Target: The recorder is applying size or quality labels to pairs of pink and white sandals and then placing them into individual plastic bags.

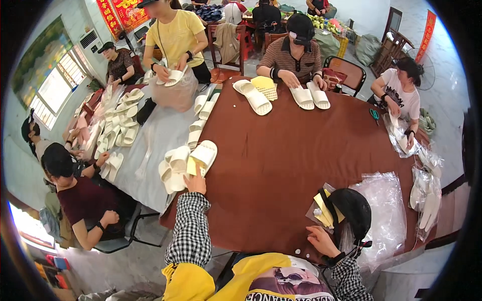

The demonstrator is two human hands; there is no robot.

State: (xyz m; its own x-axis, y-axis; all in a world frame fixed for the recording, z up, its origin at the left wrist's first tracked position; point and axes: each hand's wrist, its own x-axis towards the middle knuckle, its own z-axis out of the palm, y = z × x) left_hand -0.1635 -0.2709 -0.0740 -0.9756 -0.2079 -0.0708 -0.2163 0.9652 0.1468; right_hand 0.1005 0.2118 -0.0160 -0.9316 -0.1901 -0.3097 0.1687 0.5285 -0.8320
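Fisheye bend at the rim, corners lost to black; lower edge cut off across the yellow garment and checked sleeves. Left hand [196, 184] stretched far out over the brown table [281, 155], fingertips touching the near end of a white slipper [205, 154] with a yellow card [192, 166] tucked against it, fingers extended and loosely open, nothing clasped. Slipper lying at the table's left edge, just beyond the fingers, atop a small heap of white slippers [173, 170]. Right hand [321, 240] resting near the table's front edge, fingers curled loosely, grip hard to make out; touching or not touching the black cap [351, 210] just beside it, impossible to tell. Yellow cards [324, 208] partly hidden beneath the cap, inside a clear plastic bag [386, 215]. More clear bags with white slippers [427, 193] piled at the right edge. Red hanging banners with gold lettering [120, 14] high on the far wall, upper left; another narrow red banner [427, 32] upper right. Seated co-workers around the table, handling white slippers.
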